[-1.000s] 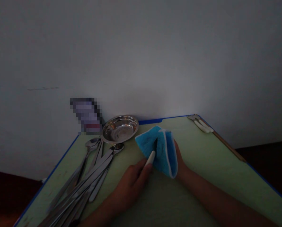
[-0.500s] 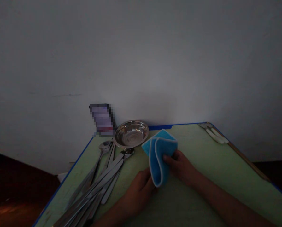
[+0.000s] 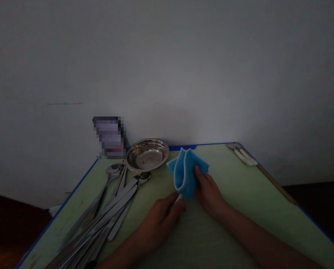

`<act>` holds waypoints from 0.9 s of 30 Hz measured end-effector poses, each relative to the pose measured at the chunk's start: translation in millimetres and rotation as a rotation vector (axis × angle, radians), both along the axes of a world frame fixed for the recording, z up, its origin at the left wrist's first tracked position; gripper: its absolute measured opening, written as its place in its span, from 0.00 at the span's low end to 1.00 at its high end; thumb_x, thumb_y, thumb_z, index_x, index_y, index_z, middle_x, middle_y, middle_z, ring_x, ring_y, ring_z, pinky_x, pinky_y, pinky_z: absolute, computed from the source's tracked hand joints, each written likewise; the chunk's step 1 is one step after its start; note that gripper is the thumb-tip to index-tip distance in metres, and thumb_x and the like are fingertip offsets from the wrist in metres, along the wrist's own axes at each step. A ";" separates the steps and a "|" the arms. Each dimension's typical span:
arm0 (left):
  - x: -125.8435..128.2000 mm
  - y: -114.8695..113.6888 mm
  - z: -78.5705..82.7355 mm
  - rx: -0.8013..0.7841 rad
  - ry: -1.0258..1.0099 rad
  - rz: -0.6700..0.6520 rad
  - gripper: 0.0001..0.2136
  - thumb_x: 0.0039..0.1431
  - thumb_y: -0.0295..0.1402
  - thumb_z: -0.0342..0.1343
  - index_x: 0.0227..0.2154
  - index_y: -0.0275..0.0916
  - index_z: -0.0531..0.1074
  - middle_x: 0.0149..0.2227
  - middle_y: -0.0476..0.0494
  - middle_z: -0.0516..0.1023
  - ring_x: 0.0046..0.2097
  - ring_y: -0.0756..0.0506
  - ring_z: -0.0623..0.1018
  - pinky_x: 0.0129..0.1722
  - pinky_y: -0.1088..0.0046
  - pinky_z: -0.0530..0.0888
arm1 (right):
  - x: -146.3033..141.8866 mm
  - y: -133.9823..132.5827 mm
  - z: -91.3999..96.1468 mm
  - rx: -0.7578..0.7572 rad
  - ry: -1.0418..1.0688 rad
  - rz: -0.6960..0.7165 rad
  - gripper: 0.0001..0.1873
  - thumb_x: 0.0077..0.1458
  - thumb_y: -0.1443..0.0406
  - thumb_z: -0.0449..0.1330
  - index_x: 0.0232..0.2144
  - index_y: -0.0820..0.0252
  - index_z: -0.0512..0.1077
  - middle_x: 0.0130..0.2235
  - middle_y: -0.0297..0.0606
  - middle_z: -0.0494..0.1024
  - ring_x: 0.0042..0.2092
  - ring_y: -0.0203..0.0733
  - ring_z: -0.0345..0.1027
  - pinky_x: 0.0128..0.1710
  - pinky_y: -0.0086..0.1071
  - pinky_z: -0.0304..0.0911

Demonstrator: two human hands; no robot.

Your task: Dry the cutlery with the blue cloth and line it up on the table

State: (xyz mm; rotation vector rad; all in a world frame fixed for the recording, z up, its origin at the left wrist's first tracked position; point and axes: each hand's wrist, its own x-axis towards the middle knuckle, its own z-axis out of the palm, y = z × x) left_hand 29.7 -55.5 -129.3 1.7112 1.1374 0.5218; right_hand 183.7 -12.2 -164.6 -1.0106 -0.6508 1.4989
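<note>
In the head view, I see the left hand (image 3: 165, 216) closed around a slim white utensil handle (image 3: 179, 199), whose long axis runs forward and slightly right, away from that hand and up into a folded blue cloth with pale edging (image 3: 188, 175). The right hand (image 3: 211, 193), nearer the hidden end, pinches the cloth from its right side, over the pale green, blue-edged table (image 3: 240, 183), to the near right of a shiny round metal bowl (image 3: 148, 156).
</note>
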 end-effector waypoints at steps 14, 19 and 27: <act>-2.9 -0.7 -2.9 0.051 0.035 0.014 0.20 0.62 0.45 0.37 0.23 0.36 0.63 0.21 0.53 0.62 0.23 0.52 0.64 0.24 0.76 0.60 | -5.2 7.3 6.4 -0.012 0.252 -0.067 0.17 0.45 0.51 0.59 0.31 0.57 0.73 0.32 0.34 0.77 0.40 0.41 0.68 0.41 0.35 0.61; -2.9 -1.9 -2.6 0.112 0.108 -0.024 0.18 0.61 0.45 0.40 0.30 0.36 0.67 0.25 0.50 0.68 0.28 0.49 0.69 0.28 0.75 0.63 | 4.8 3.6 3.4 0.070 -0.015 0.050 0.13 0.45 0.53 0.59 0.27 0.56 0.73 0.26 0.31 0.75 0.30 0.37 0.66 0.35 0.33 0.61; -1.6 -3.0 2.1 0.116 0.150 -0.039 0.18 0.61 0.44 0.40 0.30 0.36 0.68 0.24 0.50 0.68 0.28 0.50 0.69 0.27 0.76 0.64 | 1.1 1.2 3.5 0.041 0.062 0.099 0.16 0.45 0.55 0.61 0.33 0.60 0.72 0.29 0.33 0.76 0.33 0.37 0.68 0.39 0.33 0.61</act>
